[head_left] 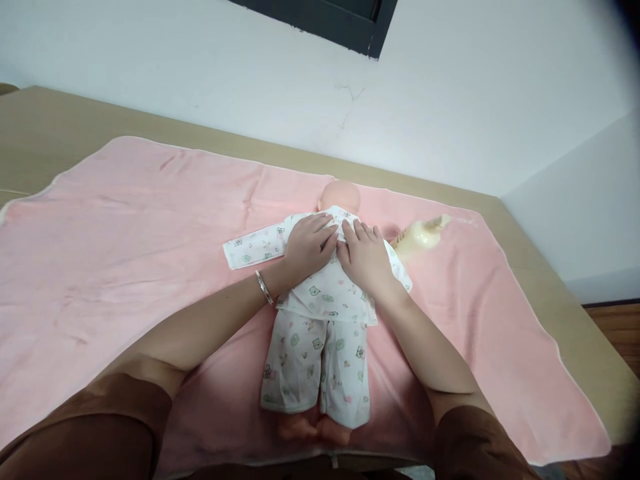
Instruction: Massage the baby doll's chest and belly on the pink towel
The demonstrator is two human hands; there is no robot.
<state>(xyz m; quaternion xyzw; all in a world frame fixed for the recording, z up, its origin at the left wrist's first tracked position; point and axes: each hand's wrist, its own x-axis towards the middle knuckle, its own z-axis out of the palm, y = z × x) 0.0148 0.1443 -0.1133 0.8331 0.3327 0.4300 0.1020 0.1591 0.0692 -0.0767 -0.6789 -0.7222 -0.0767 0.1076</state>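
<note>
A baby doll (325,293) in white printed pyjamas lies stretched out on a pink blanket (165,220), its bare head pointing away from me and its feet towards me. No face shows on the doll. My left hand (310,247) rests flat on one side of the doll's upper body, below the shoulder, fingers extended. Beside it, my right hand (367,257) lies flat on the other side with its fingers slightly spread. The thumbs nearly meet over the middle. Neither hand grips anything.
A glossy cream-coloured object with a narrow tip, perhaps a bottle (424,233), lies on the blanket right of the doll. The blanket covers most of a wooden table (565,300). A white wall (200,73) with a dark frame (325,23) rises behind.
</note>
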